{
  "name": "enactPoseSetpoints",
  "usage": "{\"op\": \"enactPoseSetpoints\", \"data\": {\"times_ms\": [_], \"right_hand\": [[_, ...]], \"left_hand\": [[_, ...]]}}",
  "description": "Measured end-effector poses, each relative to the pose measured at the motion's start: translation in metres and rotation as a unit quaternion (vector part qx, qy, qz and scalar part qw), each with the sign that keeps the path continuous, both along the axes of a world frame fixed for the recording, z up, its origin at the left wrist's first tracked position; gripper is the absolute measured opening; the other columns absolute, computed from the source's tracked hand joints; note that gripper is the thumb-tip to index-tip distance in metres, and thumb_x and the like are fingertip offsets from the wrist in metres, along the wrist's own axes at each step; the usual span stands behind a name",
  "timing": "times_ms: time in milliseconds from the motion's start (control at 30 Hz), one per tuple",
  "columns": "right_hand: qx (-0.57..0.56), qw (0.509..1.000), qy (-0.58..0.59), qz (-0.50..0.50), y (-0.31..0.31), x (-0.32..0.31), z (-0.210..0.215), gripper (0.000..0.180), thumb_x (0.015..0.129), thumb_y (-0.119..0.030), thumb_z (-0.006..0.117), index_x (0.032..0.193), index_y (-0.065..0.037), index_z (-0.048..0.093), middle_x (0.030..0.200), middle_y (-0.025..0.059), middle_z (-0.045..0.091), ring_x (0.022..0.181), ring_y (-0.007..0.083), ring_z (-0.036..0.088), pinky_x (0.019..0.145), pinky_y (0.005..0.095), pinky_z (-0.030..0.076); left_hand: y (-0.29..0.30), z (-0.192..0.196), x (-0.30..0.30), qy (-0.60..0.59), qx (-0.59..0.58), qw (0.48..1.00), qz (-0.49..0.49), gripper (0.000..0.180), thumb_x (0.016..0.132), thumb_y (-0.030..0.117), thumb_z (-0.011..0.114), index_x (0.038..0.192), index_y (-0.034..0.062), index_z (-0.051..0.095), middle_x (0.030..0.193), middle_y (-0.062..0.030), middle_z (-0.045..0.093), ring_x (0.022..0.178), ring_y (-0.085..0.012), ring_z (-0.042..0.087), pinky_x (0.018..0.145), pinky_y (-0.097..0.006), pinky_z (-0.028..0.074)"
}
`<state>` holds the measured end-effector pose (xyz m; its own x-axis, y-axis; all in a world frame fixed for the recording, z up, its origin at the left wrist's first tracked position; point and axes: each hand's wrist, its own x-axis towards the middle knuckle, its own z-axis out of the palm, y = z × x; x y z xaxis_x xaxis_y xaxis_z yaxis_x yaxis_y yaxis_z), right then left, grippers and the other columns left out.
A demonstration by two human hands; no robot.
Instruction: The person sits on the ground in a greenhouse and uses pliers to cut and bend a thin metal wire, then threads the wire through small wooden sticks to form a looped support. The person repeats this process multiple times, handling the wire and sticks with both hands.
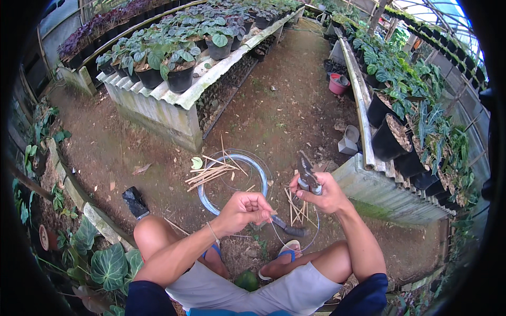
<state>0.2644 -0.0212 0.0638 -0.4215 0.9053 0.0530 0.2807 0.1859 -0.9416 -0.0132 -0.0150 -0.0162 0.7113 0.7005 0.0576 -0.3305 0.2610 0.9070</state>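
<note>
Above my lap, my left hand (245, 211) is closed in a pinch on the end of a thin wire (317, 231). A small tan bit shows at its fingertips; I cannot tell what it is. The wire hangs in a loose loop across to my right hand (328, 194). That hand is wrapped round a pair of pliers (307, 171), their jaws pointing up and away from me. On the ground beyond my hands lies a coil of shiny wire (204, 197), with a bundle of thin wooden sticks (211, 174) resting across its left side.
More sticks (300, 211) and a tool with a dark handle (295, 230) lie near my right foot. A black plastic bundle (135, 201) sits left. Potted plants (182, 73) crowd the left bench; black pots (389, 138) line the right one. A dirt path (295, 79) runs between.
</note>
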Motion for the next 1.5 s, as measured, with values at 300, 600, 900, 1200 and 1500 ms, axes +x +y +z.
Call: {"op": "enactPoseSetpoints", "data": {"times_ms": [300, 600, 900, 1200, 1500], "right_hand": [[-0.077, 0.997, -0.001, 0.027, -0.007, -0.015, 0.007, 0.032, 0.090, 0.009, 0.072, 0.120, 0.001, 0.069, 0.108, 0.0083, 0.075, 0.101, 0.0137, 0.070, 0.090, 0.0299, 0.056], [-0.074, 0.993, -0.016, 0.093, -0.007, -0.016, 0.011, 0.036, 0.089, 0.009, 0.074, 0.124, 0.002, 0.068, 0.109, 0.0088, 0.076, 0.101, 0.0120, 0.069, 0.091, 0.0304, 0.055], [-0.081, 0.988, -0.039, 0.124, -0.010, -0.017, 0.018, 0.038, 0.087, 0.007, 0.076, 0.124, 0.003, 0.068, 0.108, 0.0083, 0.075, 0.100, 0.0117, 0.068, 0.093, 0.0303, 0.054], [-0.114, 0.987, -0.005, 0.116, -0.011, -0.020, 0.018, 0.036, 0.088, 0.008, 0.074, 0.123, 0.002, 0.068, 0.106, 0.0071, 0.076, 0.099, 0.0115, 0.068, 0.092, 0.0301, 0.054], [-0.119, 0.986, 0.025, 0.116, -0.011, -0.019, 0.014, 0.035, 0.090, 0.009, 0.072, 0.124, 0.003, 0.067, 0.108, 0.0072, 0.075, 0.101, 0.0115, 0.068, 0.092, 0.0301, 0.054]], "left_hand": [[-0.005, -0.003, 0.011, -0.067, -0.038, 0.997, -0.022, 0.019, 0.097, 0.004, 0.072, 0.114, -0.0013, 0.064, 0.081, -0.0020, 0.070, 0.070, -0.0066, 0.061, 0.063, -0.023, 0.046], [-0.006, -0.009, 0.011, 0.008, -0.091, 0.989, -0.119, 0.013, 0.099, 0.011, 0.075, 0.106, 0.0010, 0.070, 0.093, -0.0101, 0.077, 0.072, -0.0069, 0.061, 0.064, -0.023, 0.047], [-0.005, -0.019, 0.011, -0.074, -0.167, 0.970, -0.160, 0.015, 0.099, 0.012, 0.075, 0.109, 0.0017, 0.070, 0.099, -0.0133, 0.077, 0.075, -0.0087, 0.061, 0.066, -0.025, 0.049], [-0.007, -0.015, 0.012, -0.108, -0.206, 0.958, -0.166, 0.016, 0.102, 0.016, 0.072, 0.102, 0.0013, 0.068, 0.097, -0.0149, 0.076, 0.071, -0.0087, 0.058, 0.062, -0.024, 0.045], [-0.012, -0.007, 0.014, -0.073, -0.229, 0.962, -0.129, 0.013, 0.102, 0.013, 0.072, 0.106, 0.0016, 0.068, 0.096, -0.0130, 0.075, 0.072, -0.0077, 0.058, 0.059, -0.023, 0.041]]}}
